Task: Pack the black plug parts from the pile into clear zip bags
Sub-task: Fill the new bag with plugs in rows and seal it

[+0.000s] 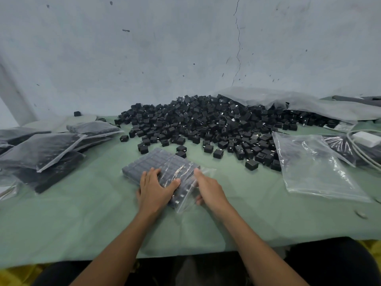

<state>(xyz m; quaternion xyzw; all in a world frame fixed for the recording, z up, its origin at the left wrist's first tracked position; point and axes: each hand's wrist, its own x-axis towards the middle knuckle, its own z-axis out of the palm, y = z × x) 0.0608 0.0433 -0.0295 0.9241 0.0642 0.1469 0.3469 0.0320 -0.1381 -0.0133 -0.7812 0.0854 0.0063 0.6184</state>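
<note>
Pile of black plug parts sits at the back of the green cloth, and just in front of it lies the filled zip bag, under both hands. The left hand is flat on top, fingers straight, pressing. The right hand pinches the clear flap at the bag's right edge, thumb over, fingers tucked under. An empty zip bag lies well to the right.

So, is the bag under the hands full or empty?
Full: tight rows of plugs fill the bag.
</note>
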